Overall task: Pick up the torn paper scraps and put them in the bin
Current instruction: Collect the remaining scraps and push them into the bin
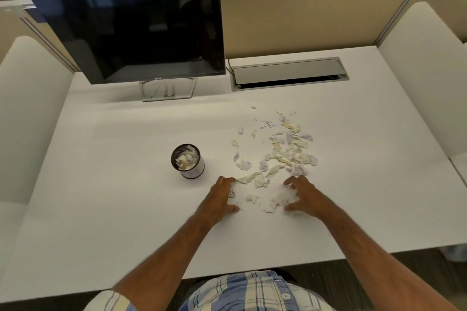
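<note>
Risk: light paper scraps (283, 151) can be scattered or pushed off the near table (101, 209) edge if raked together too fast; the small bin (187, 160), already near full, can be overfilled or tipped. Left hand (222, 194) and right hand (302, 195) are spread, flanking the nearest scraps, nothing pinched. Counted: one bin, one monitor (131, 30), two hands, scraps probably several dozen, too small for an exact count.

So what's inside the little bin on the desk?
The bin holds crumpled paper scraps heaped nearly to its rim. Whatever lies beneath that top layer is covered.
</note>
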